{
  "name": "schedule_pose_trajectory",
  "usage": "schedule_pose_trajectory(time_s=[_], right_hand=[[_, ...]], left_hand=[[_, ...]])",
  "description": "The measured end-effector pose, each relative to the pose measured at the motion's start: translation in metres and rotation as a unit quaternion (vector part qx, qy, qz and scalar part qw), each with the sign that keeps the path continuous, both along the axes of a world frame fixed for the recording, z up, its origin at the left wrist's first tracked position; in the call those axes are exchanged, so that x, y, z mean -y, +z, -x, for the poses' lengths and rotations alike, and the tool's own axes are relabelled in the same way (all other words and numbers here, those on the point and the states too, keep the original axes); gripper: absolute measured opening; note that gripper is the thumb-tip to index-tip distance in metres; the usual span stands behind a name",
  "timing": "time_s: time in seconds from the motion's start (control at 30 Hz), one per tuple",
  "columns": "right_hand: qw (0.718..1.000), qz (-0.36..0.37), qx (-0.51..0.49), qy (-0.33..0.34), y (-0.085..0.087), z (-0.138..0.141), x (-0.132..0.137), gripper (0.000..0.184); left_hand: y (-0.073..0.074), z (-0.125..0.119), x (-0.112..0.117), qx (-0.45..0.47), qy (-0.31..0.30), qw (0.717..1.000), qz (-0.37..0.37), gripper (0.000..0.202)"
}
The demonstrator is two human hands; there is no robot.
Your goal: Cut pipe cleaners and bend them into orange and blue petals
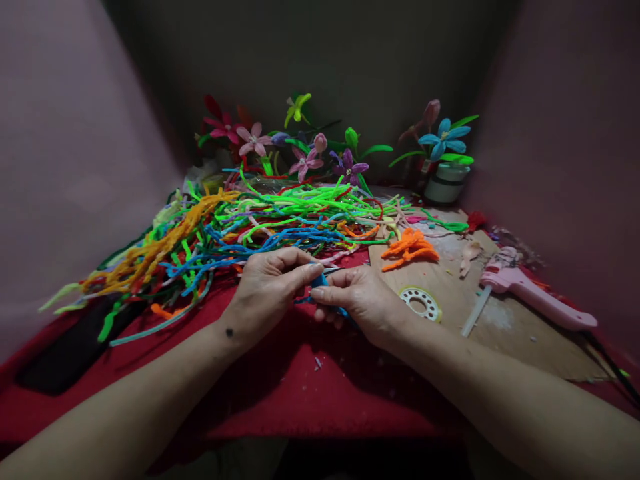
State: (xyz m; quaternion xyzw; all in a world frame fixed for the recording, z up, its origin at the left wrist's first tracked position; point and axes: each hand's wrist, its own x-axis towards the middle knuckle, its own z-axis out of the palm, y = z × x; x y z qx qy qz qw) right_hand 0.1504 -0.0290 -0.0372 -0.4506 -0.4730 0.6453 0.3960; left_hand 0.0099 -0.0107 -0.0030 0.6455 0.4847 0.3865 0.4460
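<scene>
Both hands meet above the front of the red cloth, closed around blue pipe cleaner [320,281]. My left hand [273,283] pinches its upper end between thumb and fingertips. Just below and to the right, my right hand [357,297] grips the same blue piece with the thumb laid across it. A short blue end pokes out to the left under the thumbs, and more blue shows beneath the right fingers. The fingers hide most of its shape. Right behind the hands lies a heap of loose pipe cleaners [295,210] in green, blue, orange and other colours.
At right, a cardboard sheet [500,353] bears a pink glue gun [540,293], a white ring with holes [420,304] and an orange pipe-cleaner bundle [410,249]. Pipe-cleaner flowers [305,162] stand at the back, near a jar [447,184]. A black flat object [65,353] lies left.
</scene>
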Motion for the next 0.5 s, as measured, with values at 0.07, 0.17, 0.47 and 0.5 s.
schedule_pose_trajectory(time_s=[0.07,0.17,0.47,0.5], right_hand=[[1.000,0.018,-0.018,0.014,0.002,0.000,0.001,0.019],[0.999,0.024,-0.039,0.029,0.004,-0.001,0.001,0.016],[0.997,0.023,-0.059,0.033,-0.002,-0.006,-0.002,0.019],[0.997,0.025,-0.061,0.035,-0.002,-0.006,-0.002,0.019]], left_hand=[[0.003,-0.001,0.000,-0.012,0.007,1.000,-0.011,0.014],[0.003,0.000,-0.002,0.004,-0.011,1.000,0.013,0.016],[-0.006,0.008,-0.014,0.112,-0.071,0.981,0.139,0.017],[-0.006,0.008,-0.013,0.108,-0.077,0.982,0.136,0.017]])
